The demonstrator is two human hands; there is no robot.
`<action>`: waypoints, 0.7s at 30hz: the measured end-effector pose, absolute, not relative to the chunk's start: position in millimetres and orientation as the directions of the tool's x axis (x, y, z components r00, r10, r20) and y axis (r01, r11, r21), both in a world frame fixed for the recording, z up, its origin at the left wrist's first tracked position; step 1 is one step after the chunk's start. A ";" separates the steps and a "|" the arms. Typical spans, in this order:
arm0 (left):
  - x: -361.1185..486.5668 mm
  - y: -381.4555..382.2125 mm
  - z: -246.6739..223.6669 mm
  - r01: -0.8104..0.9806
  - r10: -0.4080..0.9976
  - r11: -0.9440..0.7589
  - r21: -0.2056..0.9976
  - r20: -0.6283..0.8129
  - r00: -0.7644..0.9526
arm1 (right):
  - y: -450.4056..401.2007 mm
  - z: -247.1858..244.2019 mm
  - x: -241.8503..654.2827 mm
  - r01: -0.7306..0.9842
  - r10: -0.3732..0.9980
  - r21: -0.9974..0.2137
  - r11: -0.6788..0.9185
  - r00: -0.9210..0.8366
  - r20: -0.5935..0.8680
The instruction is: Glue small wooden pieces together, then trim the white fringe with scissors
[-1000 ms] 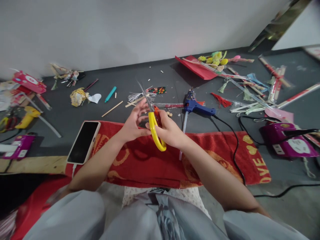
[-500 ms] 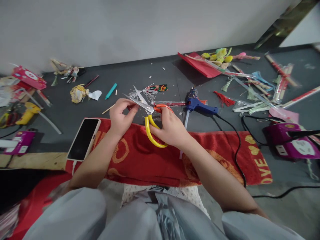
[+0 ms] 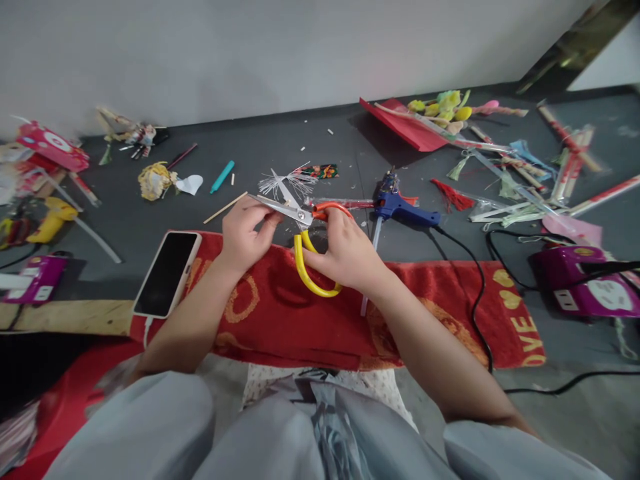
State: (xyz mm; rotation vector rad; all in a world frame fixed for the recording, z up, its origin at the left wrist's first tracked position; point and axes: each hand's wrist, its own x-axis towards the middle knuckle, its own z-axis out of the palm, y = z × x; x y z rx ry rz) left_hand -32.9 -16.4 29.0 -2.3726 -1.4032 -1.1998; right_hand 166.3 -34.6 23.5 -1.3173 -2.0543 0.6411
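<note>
My right hand (image 3: 350,250) grips the scissors (image 3: 303,215) by their orange and yellow handles, with the blades parted and pointing left. My left hand (image 3: 247,233) is closed in a pinch near the lower blade; what its fingers hold is too small to make out. Just beyond the blades lie thin white strands (image 3: 285,183) and a dark flowered strip (image 3: 325,171). Both hands are above the near edge of the dark table, over a red towel (image 3: 295,327). A blue glue gun (image 3: 407,210) lies right of the scissors.
A phone (image 3: 169,275) lies at the left on the towel. Further left are a yellow glue gun (image 3: 53,220) and a purple box (image 3: 43,280). A teal pen (image 3: 222,177) lies ahead. At the right are red paper (image 3: 405,127), sticks, tassels, another purple box (image 3: 585,280) and black cables.
The scissor blades look slightly differently spread, and both hands sit a little further right in the view. The view itself has shifted slightly. My grip on the scissors is the same.
</note>
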 end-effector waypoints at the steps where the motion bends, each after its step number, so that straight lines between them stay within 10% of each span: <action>1: -32.5 -16.6 29.3 0.785 0.677 -0.561 0.263 0.692 0.252 | -34.6 23.8 166.6 0.616 0.919 -0.687 0.385 -0.327 0.222; 21: -32.7 -17.1 31.1 0.771 0.605 -0.613 0.176 0.732 0.314 | -44.6 43.5 167.1 0.616 0.891 -0.754 0.229 -0.445 -0.093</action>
